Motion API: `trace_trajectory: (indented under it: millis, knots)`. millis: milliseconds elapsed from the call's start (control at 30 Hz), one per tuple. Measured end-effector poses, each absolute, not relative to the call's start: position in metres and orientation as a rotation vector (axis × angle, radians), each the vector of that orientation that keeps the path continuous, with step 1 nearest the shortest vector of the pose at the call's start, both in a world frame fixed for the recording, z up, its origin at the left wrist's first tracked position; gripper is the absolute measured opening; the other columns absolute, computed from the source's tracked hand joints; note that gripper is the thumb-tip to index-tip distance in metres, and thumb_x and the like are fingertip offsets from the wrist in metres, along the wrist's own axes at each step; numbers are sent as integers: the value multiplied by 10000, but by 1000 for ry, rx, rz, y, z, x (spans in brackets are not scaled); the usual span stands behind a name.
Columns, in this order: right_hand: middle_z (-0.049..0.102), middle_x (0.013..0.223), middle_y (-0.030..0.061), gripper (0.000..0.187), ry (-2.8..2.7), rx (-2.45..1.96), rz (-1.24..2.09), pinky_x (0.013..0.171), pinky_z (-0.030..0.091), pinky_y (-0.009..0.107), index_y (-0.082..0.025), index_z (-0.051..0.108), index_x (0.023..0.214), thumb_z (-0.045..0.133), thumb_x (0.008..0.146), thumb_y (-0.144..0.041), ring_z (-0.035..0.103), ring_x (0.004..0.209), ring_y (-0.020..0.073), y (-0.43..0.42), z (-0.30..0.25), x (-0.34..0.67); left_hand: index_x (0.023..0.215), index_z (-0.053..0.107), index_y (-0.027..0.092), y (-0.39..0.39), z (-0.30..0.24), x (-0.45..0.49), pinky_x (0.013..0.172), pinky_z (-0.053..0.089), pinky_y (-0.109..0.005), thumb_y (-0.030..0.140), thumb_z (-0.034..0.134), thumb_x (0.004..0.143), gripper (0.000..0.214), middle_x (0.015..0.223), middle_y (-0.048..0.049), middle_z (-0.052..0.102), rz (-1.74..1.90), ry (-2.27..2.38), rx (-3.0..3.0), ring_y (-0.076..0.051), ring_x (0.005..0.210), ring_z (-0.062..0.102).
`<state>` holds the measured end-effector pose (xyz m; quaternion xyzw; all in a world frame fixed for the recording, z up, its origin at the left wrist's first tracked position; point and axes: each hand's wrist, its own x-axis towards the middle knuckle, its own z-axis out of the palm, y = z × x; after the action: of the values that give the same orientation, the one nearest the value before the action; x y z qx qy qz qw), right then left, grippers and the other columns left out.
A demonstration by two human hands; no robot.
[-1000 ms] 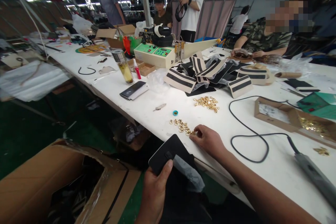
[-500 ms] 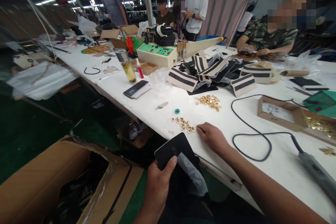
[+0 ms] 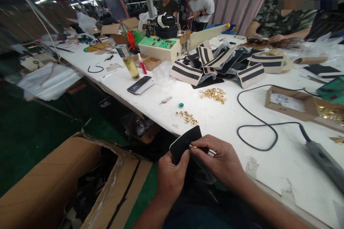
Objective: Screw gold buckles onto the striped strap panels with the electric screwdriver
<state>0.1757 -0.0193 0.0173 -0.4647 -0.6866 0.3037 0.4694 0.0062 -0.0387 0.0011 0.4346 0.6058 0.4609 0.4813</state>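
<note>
A: What's the biggest thing here?

B: The long white worktop [image 3: 231, 114]. It goes far back to the left.

A: And next?

B: A brown cardboard box [image 3: 53, 171], open at the top, low on the left. It has dark stuff [image 3: 90, 189] inside, too dim to make out.

A: What's that messy heap?

B: A pile of black and cream panels [image 3: 188, 73] on the worktop. Behind it, to the left, sits a cream machine [image 3: 172, 54] with green on the front.

A: And on the right?

B: A grey tool [image 3: 322, 162] with a curly black cord [image 3: 268, 124].

A: Where's the black panel [image 3: 184, 143] with the pale edge?

B: Up in the air, by the near edge of the worktop. The left hand [image 3: 172, 177] holds it, thumb on top. Its other fingers are mostly hidden.

A: What about the right hand [image 3: 221, 157]?

B: It's at the panel too, with its thumb and first finger pinched.

A: Any little things?

B: A heap of gold bits [image 3: 214, 94], then fewer gold loops [image 3: 187, 117] nearer the hands. Just behind the loops is a blue cap [image 3: 181, 105].

A: And the tiniest?

B: The gold piece [image 3: 191, 146] in the right fingers. I can't tell if it touches the panel.
</note>
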Motion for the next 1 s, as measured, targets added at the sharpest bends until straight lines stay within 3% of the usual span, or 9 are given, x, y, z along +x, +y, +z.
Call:
trace_trajectory:
  millis: [200, 400, 767, 1000]
  knots:
    - [794, 883, 13, 76, -1707, -1182, 605, 721, 592, 282, -258, 784, 945, 728, 931, -208, 745, 778, 171, -27, 12, 181, 833, 830, 161, -46, 6, 16, 674, 576, -263, 422, 746, 855, 276, 754, -42, 794, 1094, 1566, 1222, -247, 756, 741]
    - [794, 868, 24, 83, -1726, -1224, 512, 717, 591, 313, -259, 770, 945, 693, 964, -234, 745, 771, 186, -32, 15, 187, 930, 854, 180, -48, 13, 21, 721, 589, -288, 406, 761, 837, 261, 822, -42, 822, 1111, 1589, 1274, -244, 733, 744]
    - [795, 915, 36, 97, -1745, -1211, 413, 778, 589, 344, -249, 752, 985, 657, 1004, -255, 741, 823, 193, -37, 6, 187, 789, 826, 200, -51, 15, 25, 634, 555, -262, 353, 719, 875, 205, 705, -28, 793, 1072, 1610, 1466, -220, 654, 722]
    - [802, 913, 47, 107, -1736, -1232, 397, 758, 576, 347, -250, 765, 1005, 658, 999, -256, 746, 827, 205, -40, 9, 186, 832, 851, 224, -57, 18, 31, 684, 569, -277, 337, 739, 862, 161, 753, -48, 808, 1110, 1608, 1456, -236, 683, 733]
